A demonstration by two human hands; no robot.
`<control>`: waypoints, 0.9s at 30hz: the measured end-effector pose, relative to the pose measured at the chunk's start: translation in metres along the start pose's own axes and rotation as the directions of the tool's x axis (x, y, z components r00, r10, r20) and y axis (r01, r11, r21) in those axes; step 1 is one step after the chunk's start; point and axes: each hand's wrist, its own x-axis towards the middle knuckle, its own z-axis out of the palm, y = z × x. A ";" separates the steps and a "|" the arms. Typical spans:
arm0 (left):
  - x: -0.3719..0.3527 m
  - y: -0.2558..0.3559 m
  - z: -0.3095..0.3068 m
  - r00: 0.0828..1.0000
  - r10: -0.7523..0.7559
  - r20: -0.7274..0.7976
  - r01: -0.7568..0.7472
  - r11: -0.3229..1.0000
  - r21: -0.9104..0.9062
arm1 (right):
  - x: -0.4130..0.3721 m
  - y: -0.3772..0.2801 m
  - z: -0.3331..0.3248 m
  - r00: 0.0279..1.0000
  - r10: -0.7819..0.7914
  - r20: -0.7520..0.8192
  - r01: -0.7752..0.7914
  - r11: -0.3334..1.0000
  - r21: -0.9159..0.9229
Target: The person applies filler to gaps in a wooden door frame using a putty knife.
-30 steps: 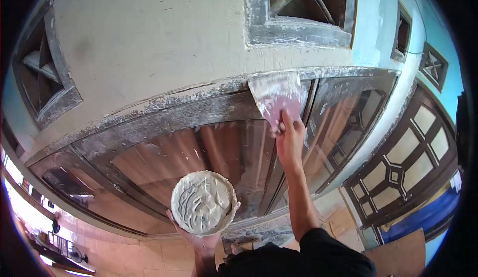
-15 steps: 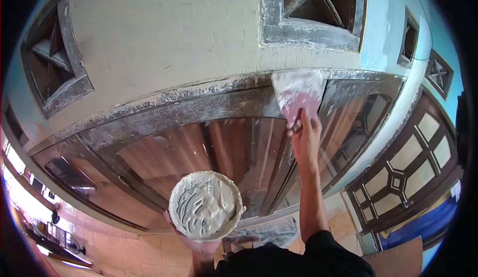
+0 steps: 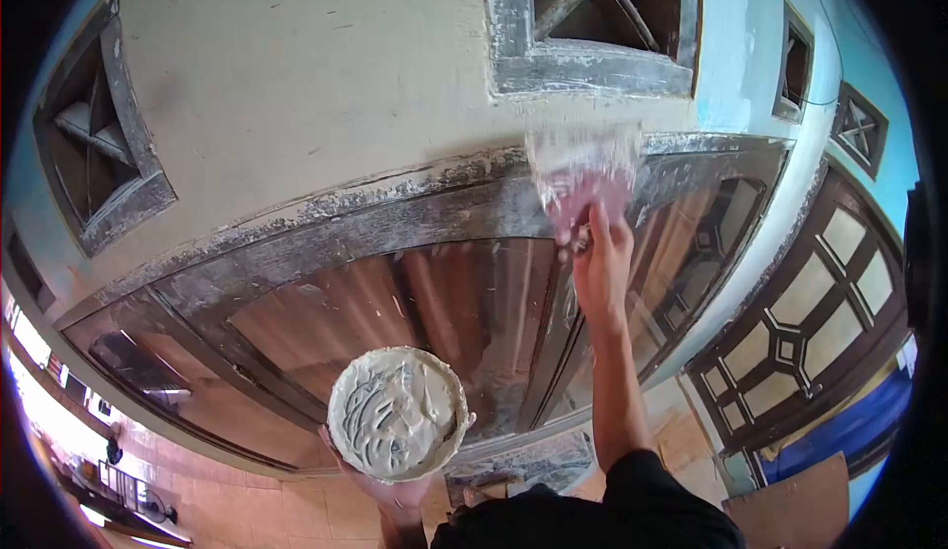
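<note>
The scraper (image 3: pixel 581 169), blade blurred, lies upper right of centre where the wall (image 3: pixel 296 85) meets the window frame (image 3: pixel 395 208), right hand (image 3: pixel 600 268) fingers closed round its handle. Bare wall spreads leftward. Lower centre, left hand (image 3: pixel 380 495) fingers cup a bowl (image 3: pixel 333 421) full of putty (image 3: pixel 397 413).

There is one wide scraper (image 3: pixel 583 179) and one bowl of putty (image 3: pixel 397 413). Two hands show: the right hand (image 3: pixel 602 268) and the left hand (image 3: pixel 380 490). The walls carry four framed vents (image 3: pixel 138 198): one at the left edge, one at the top edge, two at the right edge.
</note>
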 end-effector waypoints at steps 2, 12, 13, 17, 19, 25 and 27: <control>0.001 0.001 0.000 0.999 -0.028 0.021 0.028 0.999 -0.024 | 0.020 -0.003 0.009 0.997 0.007 -0.071 -0.008 1.000 -0.012; -0.009 0.018 0.035 0.994 -0.010 0.110 -0.001 0.995 0.099 | -0.014 0.017 -0.018 0.987 0.147 -0.061 -0.144 0.988 0.046; -0.010 0.021 0.044 0.980 0.050 0.192 -0.063 0.996 0.066 | -0.005 0.011 -0.018 0.994 0.097 -0.051 -0.094 0.994 0.054; -0.002 0.040 0.073 0.986 -0.036 0.161 -0.012 0.957 0.291 | 0.023 0.008 -0.003 0.996 -0.006 -0.093 0.012 0.998 0.058; 0.001 0.040 0.073 0.984 -0.036 0.176 -0.010 0.968 0.252 | 0.029 0.025 -0.006 0.997 -0.020 -0.070 0.027 0.995 0.092; 0.028 0.029 0.062 0.937 -0.001 0.349 -0.002 1.000 0.009 | 0.004 0.026 -0.013 0.996 0.078 -0.031 -0.073 0.988 0.138; 0.030 0.026 0.058 0.920 0.017 0.392 0.010 0.998 -0.066 | 0.012 0.010 -0.003 0.999 -0.034 -0.005 0.035 0.985 0.167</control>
